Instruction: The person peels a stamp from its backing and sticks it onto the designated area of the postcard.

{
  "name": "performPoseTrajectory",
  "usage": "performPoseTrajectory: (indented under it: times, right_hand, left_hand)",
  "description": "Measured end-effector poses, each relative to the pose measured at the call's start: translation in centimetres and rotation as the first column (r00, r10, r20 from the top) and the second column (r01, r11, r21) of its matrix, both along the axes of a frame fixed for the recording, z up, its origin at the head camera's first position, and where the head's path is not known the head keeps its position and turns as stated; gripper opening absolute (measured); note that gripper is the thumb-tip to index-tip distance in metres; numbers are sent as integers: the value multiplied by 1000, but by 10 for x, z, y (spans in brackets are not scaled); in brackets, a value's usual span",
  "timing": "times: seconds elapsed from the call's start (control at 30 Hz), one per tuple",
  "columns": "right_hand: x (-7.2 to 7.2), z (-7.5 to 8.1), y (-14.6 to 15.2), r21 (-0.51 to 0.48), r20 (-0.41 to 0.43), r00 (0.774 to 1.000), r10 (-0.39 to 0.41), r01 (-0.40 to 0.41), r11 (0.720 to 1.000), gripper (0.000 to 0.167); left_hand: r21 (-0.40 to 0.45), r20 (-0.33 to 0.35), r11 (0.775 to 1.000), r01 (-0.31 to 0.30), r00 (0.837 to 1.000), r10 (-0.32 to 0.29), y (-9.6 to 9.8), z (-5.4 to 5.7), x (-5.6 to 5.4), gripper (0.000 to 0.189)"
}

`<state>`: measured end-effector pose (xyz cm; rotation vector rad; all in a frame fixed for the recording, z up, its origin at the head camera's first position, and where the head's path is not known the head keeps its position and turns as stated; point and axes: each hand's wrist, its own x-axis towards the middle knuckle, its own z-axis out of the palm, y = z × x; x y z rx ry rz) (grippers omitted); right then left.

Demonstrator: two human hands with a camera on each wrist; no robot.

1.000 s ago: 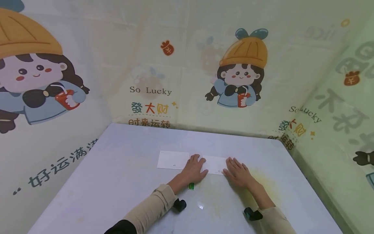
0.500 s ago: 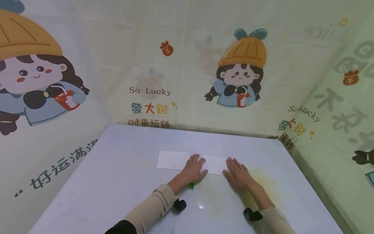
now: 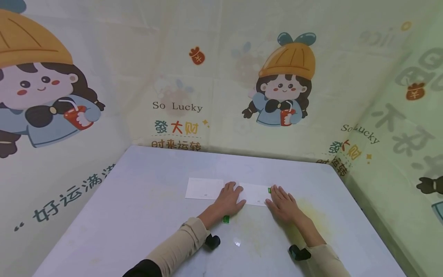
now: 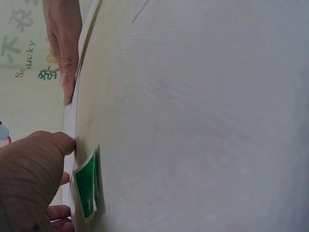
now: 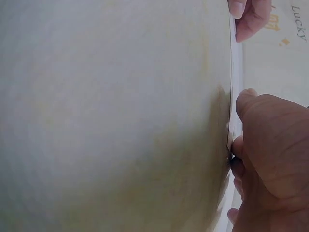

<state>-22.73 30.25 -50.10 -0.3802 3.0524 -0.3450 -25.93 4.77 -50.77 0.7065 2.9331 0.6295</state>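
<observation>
Two white envelopes lie side by side, with small print low on each. My left hand (image 3: 230, 200) is between the left envelope (image 3: 204, 188) and the right envelope (image 3: 254, 194), thumb and fingers spread over the right one's left end. Along that envelope's other end rests my right hand (image 3: 283, 204), fingers extended. Beside its fingertips a small green stamp (image 3: 269, 190) shows at the upper right corner, partly covered by the fingers. Another green stamp (image 3: 226, 219) lies by my left wrist; the left wrist view shows this stamp's (image 4: 87, 188) serrated white edge, with one side raised.
The white table (image 3: 166, 231) carries all of this. A patterned curtain (image 3: 221, 77) stands behind it and at both sides. Black wrist cameras, left (image 3: 212, 241) and right (image 3: 299, 253), hang close over the tabletop.
My right hand's fingers have shifted slightly right, and the green stamp now shows beside them at the envelope's corner. My left hand stays where it was.
</observation>
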Motion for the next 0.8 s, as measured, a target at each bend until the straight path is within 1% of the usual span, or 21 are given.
performPoseTrajectory:
  times: [0.33,0.4,0.57,0.8]
  right_hand:
    - [-1,2,1,3,-2,1000,1,-1,1000,73]
    - [-1,1,2,1,13,1000,-15,15,1000,75]
    - [1,-1,6,-3,12,998,-59,59,998,77]
    - [5,0,6,-35,8,998,-57,57,998,76]
  left_hand:
    - [-2,-16,1000,9,1000,-9,1,0,-1,57]
    - [-1,-15,1000,11,1000,-11,2,-1,-1,57]
    - [3,-7,1000,14,1000,-14,2,-2,-1,57]
    - [8,-4,1000,11,1000,-11,-1,-1,0,57]
